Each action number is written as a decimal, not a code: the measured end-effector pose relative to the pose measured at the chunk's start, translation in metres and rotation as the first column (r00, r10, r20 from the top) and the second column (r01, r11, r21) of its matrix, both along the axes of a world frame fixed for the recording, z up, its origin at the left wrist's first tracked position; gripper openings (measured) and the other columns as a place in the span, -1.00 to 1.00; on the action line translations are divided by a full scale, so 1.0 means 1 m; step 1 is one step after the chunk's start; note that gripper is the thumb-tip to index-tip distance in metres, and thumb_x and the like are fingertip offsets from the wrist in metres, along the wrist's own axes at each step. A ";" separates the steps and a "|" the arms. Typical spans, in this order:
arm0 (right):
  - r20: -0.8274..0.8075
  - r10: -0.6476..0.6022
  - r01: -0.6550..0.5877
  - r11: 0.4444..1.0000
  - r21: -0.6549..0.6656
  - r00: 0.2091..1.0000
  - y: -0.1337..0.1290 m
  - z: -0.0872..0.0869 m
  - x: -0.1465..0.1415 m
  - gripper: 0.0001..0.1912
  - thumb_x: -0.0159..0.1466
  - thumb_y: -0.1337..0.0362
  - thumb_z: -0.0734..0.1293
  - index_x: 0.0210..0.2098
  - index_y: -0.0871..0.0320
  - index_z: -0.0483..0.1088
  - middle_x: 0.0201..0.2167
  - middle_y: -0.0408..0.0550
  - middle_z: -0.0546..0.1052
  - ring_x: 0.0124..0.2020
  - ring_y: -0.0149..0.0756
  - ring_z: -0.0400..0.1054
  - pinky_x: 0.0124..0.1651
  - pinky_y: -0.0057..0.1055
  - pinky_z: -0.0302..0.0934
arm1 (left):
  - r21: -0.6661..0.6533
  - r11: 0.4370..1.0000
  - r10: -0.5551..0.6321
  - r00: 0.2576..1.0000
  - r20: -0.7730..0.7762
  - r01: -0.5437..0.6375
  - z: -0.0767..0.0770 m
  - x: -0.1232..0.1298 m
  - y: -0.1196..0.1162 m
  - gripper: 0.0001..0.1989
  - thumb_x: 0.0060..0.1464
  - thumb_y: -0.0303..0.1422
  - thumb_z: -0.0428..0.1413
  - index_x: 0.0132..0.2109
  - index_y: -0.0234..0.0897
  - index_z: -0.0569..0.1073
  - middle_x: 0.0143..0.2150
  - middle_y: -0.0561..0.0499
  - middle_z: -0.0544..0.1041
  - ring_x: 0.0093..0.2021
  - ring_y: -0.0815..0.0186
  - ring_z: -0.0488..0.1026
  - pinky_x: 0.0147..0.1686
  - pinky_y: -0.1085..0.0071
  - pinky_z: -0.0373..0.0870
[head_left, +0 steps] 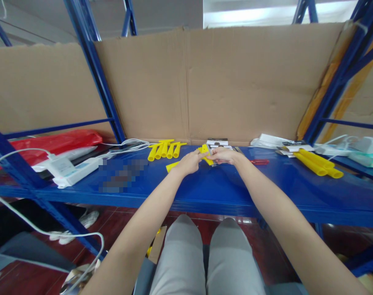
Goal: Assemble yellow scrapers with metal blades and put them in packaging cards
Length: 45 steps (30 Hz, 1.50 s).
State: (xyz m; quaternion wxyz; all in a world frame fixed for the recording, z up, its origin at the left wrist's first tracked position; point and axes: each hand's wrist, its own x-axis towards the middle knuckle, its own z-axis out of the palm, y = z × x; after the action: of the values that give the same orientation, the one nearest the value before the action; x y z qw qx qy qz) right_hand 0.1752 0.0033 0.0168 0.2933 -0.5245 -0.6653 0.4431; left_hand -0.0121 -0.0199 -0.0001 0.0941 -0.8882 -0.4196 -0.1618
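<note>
Left hand: our left hand (189,162) is nearly closed, thumb and fingers pinching a yellow piece (206,155).
Right hand: our right hand (222,155) has its fingers drawn together on the right side of that piece; a small grey strip shows there, too small to make out.
Yellow piece: one, between our two hands, just above the shelf (214,196).
Loose yellow part: one (172,166), just left of our left hand, partly behind it.
Packets: behind our right hand lie black-and-white packets (219,143); they bear print, but we cannot read it.
Red tool: one (260,162), right of our right hand.
Yellow handles: we count five (164,150), in a row on the far left of our left hand, round ends toward us.
Yellow tubes: at least two (312,163), well to the right, beside printed white packs (297,147) we cannot read.
Near edge: straight, running across below our forearms; blue surface shows between them and on to the right, as far as the tubes.
Far edge: closed off by upright cardboard (186,86).
Far left: one red bag (57,145), one power strip (78,170) and white cables (133,145).
</note>
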 end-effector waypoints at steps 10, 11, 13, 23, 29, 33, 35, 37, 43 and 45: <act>-0.096 -0.134 0.130 0.990 -0.047 0.986 0.001 0.000 0.003 -0.77 0.18 0.37 0.42 -0.51 0.19 0.29 -0.66 -0.26 0.30 -0.65 -0.59 0.13 -0.60 -0.64 0.02 | -0.064 0.987 -0.150 0.988 -0.032 0.147 -0.004 0.000 0.008 -0.54 0.21 -0.51 -0.02 0.21 -0.18 0.42 -0.05 -0.13 0.54 0.00 0.18 0.47 0.04 0.31 0.34; -0.092 -0.141 0.137 0.989 -0.050 0.986 0.001 -0.001 0.002 -0.76 0.18 0.38 0.43 -0.52 0.19 0.28 -0.68 -0.27 0.28 -0.66 -0.59 0.12 -0.61 -0.64 0.01 | -0.069 0.986 -0.153 0.988 -0.036 0.150 -0.004 0.001 0.007 -0.55 0.20 -0.51 -0.02 0.21 -0.18 0.42 -0.05 -0.13 0.54 -0.01 0.18 0.48 0.03 0.31 0.34; -0.107 -0.129 0.122 0.990 -0.071 0.986 -0.001 -0.002 0.001 -0.74 0.18 0.41 0.42 -0.53 0.19 0.26 -0.71 -0.29 0.24 -0.68 -0.60 0.09 -0.61 -0.64 -0.01 | -0.078 0.985 -0.154 0.987 -0.047 0.151 -0.004 0.001 0.006 -0.55 0.19 -0.51 -0.01 0.20 -0.19 0.43 -0.05 -0.13 0.55 -0.02 0.18 0.48 0.03 0.31 0.33; -0.154 -0.079 0.062 0.991 -0.117 0.985 -0.007 0.000 0.001 -0.70 0.25 0.52 0.30 -0.55 0.17 0.19 -0.78 -0.36 0.09 -0.74 -0.62 -0.09 -0.63 -0.61 -0.10 | -0.073 0.983 -0.172 0.985 -0.029 0.170 -0.006 0.001 0.006 -0.52 0.19 -0.50 -0.01 0.24 -0.17 0.38 0.01 -0.11 0.54 0.02 0.20 0.46 0.06 0.31 0.33; -0.123 -0.069 0.057 0.994 -0.097 0.990 -0.007 0.000 0.003 -0.73 0.20 0.45 0.40 -0.52 0.17 0.23 -0.78 -0.37 0.10 -0.74 -0.62 -0.07 -0.62 -0.61 -0.06 | -0.080 0.985 -0.158 0.987 -0.030 0.155 -0.005 0.002 0.004 -0.54 0.20 -0.48 0.00 0.23 -0.18 0.39 -0.02 -0.12 0.54 0.01 0.17 0.46 0.05 0.30 0.33; -0.165 -0.093 0.078 0.992 -0.096 0.982 -0.005 0.002 0.004 -0.76 0.22 0.37 0.42 -0.48 0.17 0.26 -0.76 -0.37 0.13 -0.75 -0.61 -0.06 -0.63 -0.59 -0.02 | -0.091 0.982 -0.168 0.985 -0.034 0.165 -0.002 0.004 0.002 -0.54 0.21 -0.50 -0.01 0.23 -0.19 0.40 -0.05 -0.13 0.52 -0.01 0.18 0.46 0.03 0.32 0.32; -0.203 -0.126 0.110 0.990 -0.088 0.971 -0.004 0.002 0.003 -0.79 0.25 0.35 0.39 -0.44 0.17 0.28 -0.75 -0.37 0.14 -0.76 -0.61 -0.08 -0.64 -0.59 -0.03 | -0.099 0.980 -0.179 0.983 -0.038 0.174 -0.002 0.005 0.001 -0.53 0.20 -0.51 -0.02 0.23 -0.18 0.39 -0.05 -0.12 0.51 -0.02 0.18 0.46 0.01 0.31 0.33; -0.221 -0.148 0.131 0.987 -0.090 0.964 -0.003 0.002 0.002 -0.81 0.26 0.35 0.37 -0.43 0.17 0.28 -0.74 -0.38 0.13 -0.76 -0.61 -0.09 -0.65 -0.59 -0.06 | -0.101 0.978 -0.189 0.981 -0.039 0.184 -0.002 0.005 0.002 -0.52 0.20 -0.52 -0.02 0.24 -0.17 0.39 -0.05 -0.12 0.51 -0.03 0.19 0.46 0.00 0.31 0.34; -0.242 -0.195 0.180 0.980 -0.080 0.950 0.004 -0.005 -0.001 -0.84 0.27 0.32 0.36 -0.39 0.17 0.29 -0.75 -0.39 0.11 -0.76 -0.62 -0.14 -0.69 -0.61 -0.12 | -0.088 0.979 -0.187 0.982 -0.040 0.183 -0.003 0.005 0.002 -0.51 0.20 -0.50 -0.02 0.25 -0.15 0.37 -0.06 -0.10 0.52 -0.02 0.19 0.45 0.05 0.29 0.33; -0.243 -0.204 0.192 0.979 -0.070 0.949 0.007 -0.007 -0.001 -0.81 0.25 0.27 0.39 -0.39 0.17 0.29 -0.76 -0.39 0.10 -0.77 -0.62 -0.14 -0.70 -0.61 -0.14 | -0.076 0.980 -0.185 0.982 -0.037 0.182 -0.004 0.005 0.002 -0.50 0.21 -0.49 -0.02 0.27 -0.15 0.35 -0.04 -0.11 0.52 0.00 0.18 0.45 0.06 0.29 0.33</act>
State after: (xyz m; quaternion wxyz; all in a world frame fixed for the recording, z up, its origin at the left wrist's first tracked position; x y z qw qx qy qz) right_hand 0.1744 0.0104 0.0096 0.4052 -0.5355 -0.5570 0.4887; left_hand -0.0066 -0.0181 -0.0042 0.0559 -0.9293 -0.3391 -0.1350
